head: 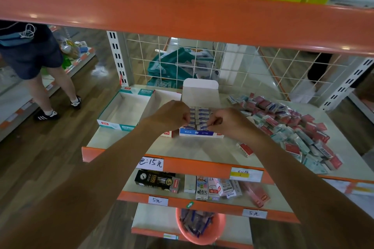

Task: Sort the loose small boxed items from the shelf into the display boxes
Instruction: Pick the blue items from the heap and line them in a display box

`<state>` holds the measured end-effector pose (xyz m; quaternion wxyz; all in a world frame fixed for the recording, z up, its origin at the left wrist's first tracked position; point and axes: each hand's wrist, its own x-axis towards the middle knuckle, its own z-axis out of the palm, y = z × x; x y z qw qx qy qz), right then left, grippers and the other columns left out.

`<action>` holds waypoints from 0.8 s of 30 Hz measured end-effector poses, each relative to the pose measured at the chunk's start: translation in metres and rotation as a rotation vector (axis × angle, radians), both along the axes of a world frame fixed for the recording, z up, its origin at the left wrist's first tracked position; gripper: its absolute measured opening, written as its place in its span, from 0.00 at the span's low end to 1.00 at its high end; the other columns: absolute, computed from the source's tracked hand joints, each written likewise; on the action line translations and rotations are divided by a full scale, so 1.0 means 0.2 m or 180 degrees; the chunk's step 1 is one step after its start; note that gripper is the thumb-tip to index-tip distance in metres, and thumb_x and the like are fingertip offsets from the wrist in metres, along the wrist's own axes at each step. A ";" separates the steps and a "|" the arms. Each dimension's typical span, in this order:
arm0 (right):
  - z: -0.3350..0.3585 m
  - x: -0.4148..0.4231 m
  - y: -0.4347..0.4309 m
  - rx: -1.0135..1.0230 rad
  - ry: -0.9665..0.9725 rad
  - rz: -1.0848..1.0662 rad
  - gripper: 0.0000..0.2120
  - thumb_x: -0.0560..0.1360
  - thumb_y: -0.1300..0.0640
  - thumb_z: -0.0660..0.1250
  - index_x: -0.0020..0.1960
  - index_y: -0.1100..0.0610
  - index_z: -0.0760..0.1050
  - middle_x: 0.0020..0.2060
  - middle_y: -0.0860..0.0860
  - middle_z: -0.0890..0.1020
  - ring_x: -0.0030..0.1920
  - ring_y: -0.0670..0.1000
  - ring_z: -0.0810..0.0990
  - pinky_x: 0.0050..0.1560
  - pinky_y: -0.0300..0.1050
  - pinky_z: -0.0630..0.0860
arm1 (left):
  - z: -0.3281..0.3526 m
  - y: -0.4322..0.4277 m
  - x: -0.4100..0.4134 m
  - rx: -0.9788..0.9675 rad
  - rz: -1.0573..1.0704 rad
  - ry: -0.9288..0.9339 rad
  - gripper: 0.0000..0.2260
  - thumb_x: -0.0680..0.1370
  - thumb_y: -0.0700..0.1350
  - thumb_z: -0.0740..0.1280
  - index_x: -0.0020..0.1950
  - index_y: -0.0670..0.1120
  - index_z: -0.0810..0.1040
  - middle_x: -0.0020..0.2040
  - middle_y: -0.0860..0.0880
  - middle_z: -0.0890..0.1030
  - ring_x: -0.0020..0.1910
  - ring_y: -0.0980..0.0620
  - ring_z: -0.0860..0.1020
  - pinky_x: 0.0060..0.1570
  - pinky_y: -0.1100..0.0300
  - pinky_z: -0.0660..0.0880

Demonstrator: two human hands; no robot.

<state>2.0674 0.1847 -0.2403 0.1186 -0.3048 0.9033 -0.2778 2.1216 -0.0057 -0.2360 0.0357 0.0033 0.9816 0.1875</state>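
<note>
A blue display box [201, 133] with a raised white lid stands mid-shelf, holding rows of small blue boxed items [200, 114]. My left hand [174, 116] and my right hand [226, 121] are both curled at its front row, fingertips pinching small blue boxes there. Left of it sits a red-trimmed display box [162, 97], looking bare inside, and a teal display box [119, 111], also bare inside. A heap of loose red, teal and blue small boxes [293, 127] covers the shelf's right side. One red loose box [245, 149] lies apart near my right forearm.
An orange shelf beam [182, 12] crosses overhead. A wire grid [202, 62] backs the shelf. Lower shelves hold boxed goods [157, 181] and a pink basket [200, 226]. A person in dark shorts [34, 54] stands at the left aisle.
</note>
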 end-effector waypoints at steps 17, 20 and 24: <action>0.00 -0.02 0.01 -0.0026 -0.0057 0.0066 0.04 0.71 0.61 0.74 0.45 0.55 0.81 0.34 0.38 0.78 0.36 0.37 0.78 0.33 0.27 0.71 | -0.03 -0.03 -0.01 0.0108 -0.0083 -0.0061 0.02 0.78 0.44 0.67 0.50 0.49 0.77 0.59 0.49 0.80 0.48 0.52 0.78 0.48 0.65 0.75; 0.01 -0.02 0.02 -0.0035 -0.0046 0.0080 0.04 0.71 0.61 0.74 0.45 0.55 0.81 0.35 0.38 0.78 0.36 0.37 0.77 0.33 0.26 0.71 | -0.02 -0.05 0.00 0.0187 0.0027 -0.0088 0.06 0.78 0.47 0.67 0.54 0.49 0.77 0.60 0.49 0.79 0.48 0.52 0.79 0.50 0.63 0.76; 0.01 -0.01 0.02 -0.0034 -0.0045 0.0070 0.05 0.71 0.61 0.74 0.46 0.56 0.81 0.35 0.38 0.77 0.36 0.37 0.77 0.32 0.26 0.70 | -0.02 -0.04 0.00 0.0124 0.0112 -0.0127 0.12 0.77 0.49 0.68 0.58 0.47 0.77 0.60 0.49 0.79 0.52 0.50 0.79 0.54 0.61 0.75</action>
